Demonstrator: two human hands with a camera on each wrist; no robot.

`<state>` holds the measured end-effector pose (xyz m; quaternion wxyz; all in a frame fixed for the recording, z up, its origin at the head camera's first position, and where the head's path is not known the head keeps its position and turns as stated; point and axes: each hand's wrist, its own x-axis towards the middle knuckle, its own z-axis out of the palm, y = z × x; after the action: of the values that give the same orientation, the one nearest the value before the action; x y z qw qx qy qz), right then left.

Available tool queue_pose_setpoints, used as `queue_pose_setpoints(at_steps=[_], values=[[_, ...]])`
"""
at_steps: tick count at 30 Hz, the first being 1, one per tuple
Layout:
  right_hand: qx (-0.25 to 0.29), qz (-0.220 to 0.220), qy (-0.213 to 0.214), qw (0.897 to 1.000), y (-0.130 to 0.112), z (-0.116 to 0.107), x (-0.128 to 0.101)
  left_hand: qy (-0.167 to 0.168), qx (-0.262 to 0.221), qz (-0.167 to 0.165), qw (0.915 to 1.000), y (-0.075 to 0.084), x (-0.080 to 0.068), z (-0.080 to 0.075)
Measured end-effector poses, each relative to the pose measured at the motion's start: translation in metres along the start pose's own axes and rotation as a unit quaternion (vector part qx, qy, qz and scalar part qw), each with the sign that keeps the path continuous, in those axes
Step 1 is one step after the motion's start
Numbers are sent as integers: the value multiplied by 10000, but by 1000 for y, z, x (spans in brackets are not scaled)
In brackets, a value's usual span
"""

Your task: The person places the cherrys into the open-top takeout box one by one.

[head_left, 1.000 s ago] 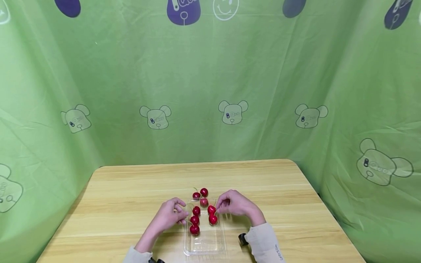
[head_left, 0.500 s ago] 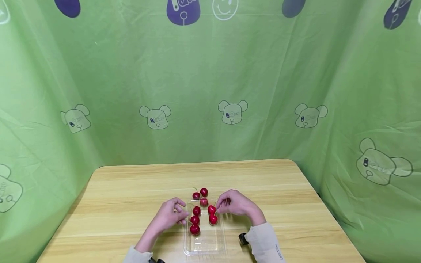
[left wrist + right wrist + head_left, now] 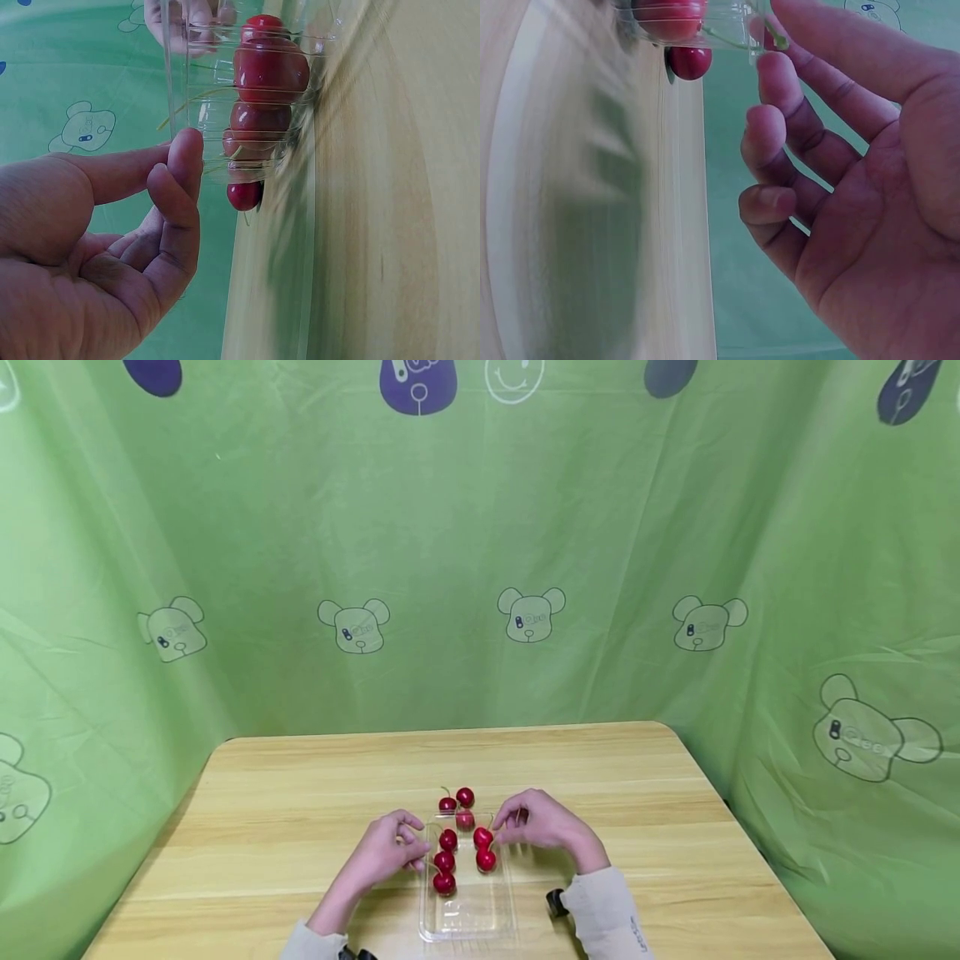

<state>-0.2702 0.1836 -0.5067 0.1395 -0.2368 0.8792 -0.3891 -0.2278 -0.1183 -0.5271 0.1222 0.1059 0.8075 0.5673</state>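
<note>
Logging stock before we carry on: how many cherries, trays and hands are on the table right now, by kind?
Dark red round cherries inside the tray: 5
Dark red round cherries on the wooden table beyond the tray: 3
Clear plastic rectangular tray: 1
Bare hands, left hand and right hand: 2
Total: 11

**Even, soft light; sharp overview, smeared close-ups**

The head view is bright and evenly lit, with no hard shadows; only faint, soft shade lies under the hands on the desk [image 3: 300,827]. The wide lens bends the green curtain [image 3: 525,527] outward at the edges. In both wrist views the desk surface streaks with blur, while the left hand [image 3: 97,255] and right hand [image 3: 855,195] look fairly sharp. Pale glare glints on the clear tray [image 3: 180,67].
</note>
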Motion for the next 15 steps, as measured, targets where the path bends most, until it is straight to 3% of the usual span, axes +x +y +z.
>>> queue_pose_setpoints(at_steps=[9,15], values=[[-24,6,45,10000,0,-3,-2,-3,-2,8,10000,0,0,0],[-20,-135,417,9990,1,-8,-5,-9,0,12,10000,1,0,0]])
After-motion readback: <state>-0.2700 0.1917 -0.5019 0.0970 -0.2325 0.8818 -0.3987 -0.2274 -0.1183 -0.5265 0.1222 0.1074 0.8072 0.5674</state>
